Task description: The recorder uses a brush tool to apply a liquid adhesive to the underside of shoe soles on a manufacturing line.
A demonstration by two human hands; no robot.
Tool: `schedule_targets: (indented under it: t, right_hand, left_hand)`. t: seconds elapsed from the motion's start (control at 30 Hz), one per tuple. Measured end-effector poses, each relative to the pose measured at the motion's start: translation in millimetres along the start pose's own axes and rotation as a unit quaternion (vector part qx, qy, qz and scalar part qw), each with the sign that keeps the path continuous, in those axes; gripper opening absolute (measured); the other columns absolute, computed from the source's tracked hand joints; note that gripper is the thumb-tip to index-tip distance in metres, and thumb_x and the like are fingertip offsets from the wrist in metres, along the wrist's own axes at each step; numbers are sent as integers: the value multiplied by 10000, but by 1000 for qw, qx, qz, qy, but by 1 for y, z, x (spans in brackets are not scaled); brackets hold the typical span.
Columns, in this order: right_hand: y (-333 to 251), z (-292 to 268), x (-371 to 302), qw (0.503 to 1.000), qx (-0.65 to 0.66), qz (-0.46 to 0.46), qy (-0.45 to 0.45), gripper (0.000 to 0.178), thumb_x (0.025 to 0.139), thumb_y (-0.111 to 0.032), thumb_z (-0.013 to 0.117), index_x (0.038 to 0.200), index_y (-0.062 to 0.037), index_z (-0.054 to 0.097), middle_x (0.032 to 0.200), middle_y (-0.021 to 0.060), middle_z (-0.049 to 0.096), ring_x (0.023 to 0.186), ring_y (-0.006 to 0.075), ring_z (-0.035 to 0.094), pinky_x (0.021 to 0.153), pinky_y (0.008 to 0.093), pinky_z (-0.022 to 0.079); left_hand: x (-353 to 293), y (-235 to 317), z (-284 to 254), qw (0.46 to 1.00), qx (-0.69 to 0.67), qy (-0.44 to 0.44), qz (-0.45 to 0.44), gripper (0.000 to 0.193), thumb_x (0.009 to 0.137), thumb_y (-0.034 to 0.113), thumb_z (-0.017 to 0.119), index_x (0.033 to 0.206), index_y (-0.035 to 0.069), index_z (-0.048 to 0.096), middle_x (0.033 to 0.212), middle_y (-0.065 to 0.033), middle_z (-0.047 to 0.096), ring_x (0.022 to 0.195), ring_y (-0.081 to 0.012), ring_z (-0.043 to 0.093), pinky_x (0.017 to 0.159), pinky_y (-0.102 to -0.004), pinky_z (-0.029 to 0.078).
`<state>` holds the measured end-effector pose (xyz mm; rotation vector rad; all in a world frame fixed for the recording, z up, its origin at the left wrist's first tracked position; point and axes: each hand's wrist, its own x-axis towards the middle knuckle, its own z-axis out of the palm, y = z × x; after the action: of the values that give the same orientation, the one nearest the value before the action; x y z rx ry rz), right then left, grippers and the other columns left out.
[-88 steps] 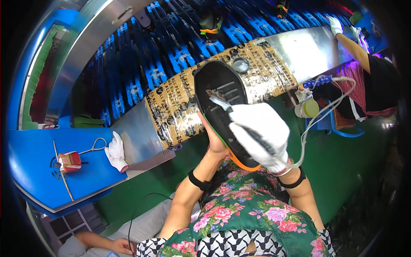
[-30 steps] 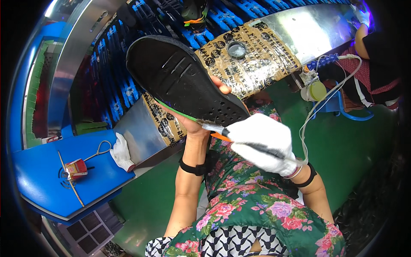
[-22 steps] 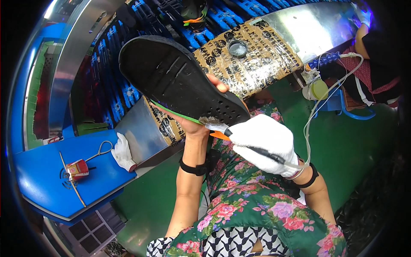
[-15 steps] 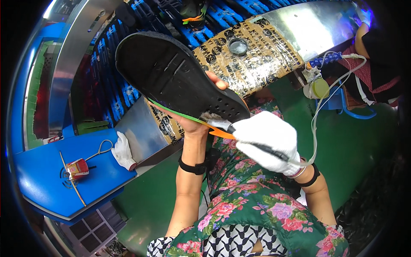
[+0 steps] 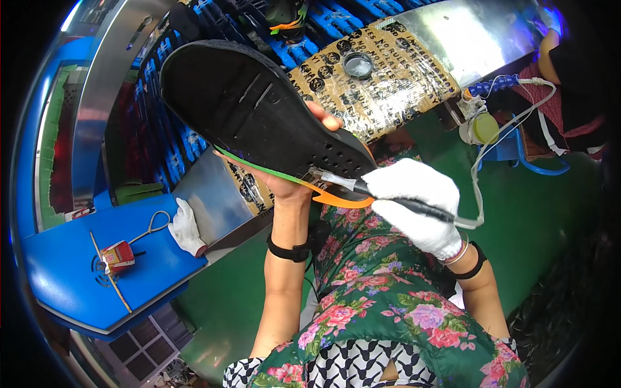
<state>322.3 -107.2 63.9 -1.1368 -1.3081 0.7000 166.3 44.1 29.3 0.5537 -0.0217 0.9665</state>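
Note:
My bare left hand [image 5: 283,186] grips a shoe sole [image 5: 259,110] from below and behind, its thumb showing over the far edge. The sole is black, with grooves, a patch of small holes and a green and orange rim; it is tilted, the perforated end toward me. In a white knitted glove, my right hand [image 5: 417,207] is closed round the black handle of a brush [image 5: 339,182]. The bristles touch the sole beside the holes, near the green edge. A clear hose [image 5: 477,200] runs from the handle's back end up to the right.
Beyond the sole lies a tape-covered board [image 5: 401,97] with a round dark-rimmed dish [image 5: 358,65]. A blue conveyor [image 5: 336,26] carries a dark shoe [image 5: 286,19]. On the left, a blue table [image 5: 65,258] holds a spare glove [image 5: 185,229] and a red cup [image 5: 119,257]. Another person's arm [image 5: 548,55] shows at right.
The sole has shifted slightly left and upward with my left hand. My right hand has drawn the brush a little up, and its bristles are now plainly visible.

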Motion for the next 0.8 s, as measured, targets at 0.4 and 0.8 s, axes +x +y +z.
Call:
schedule_targets:
  t: [0.4,0.8]
  right_hand:
    - [-5,-6,-1,997,-45,-41,-47,264,777,-21,823,1032,-9,756,1033,152,758,905,292,730,780,372,581]
    - [4,-10,-9,999,31,9,-24,219,788,-6,815,997,-12,753,993,148,756,877,283,728,771,367,583]
  left_hand:
    - [2,3,3,1000,0,-16,-19,1169,768,967,392,1297,-66,534,1189,-174,598,1040,-323,616,1024,-502,465]
    - [2,4,1,999,32,-13,-35,1156,772,962,405,1290,-64,522,1179,-155,585,1060,-316,614,1040,-492,472]
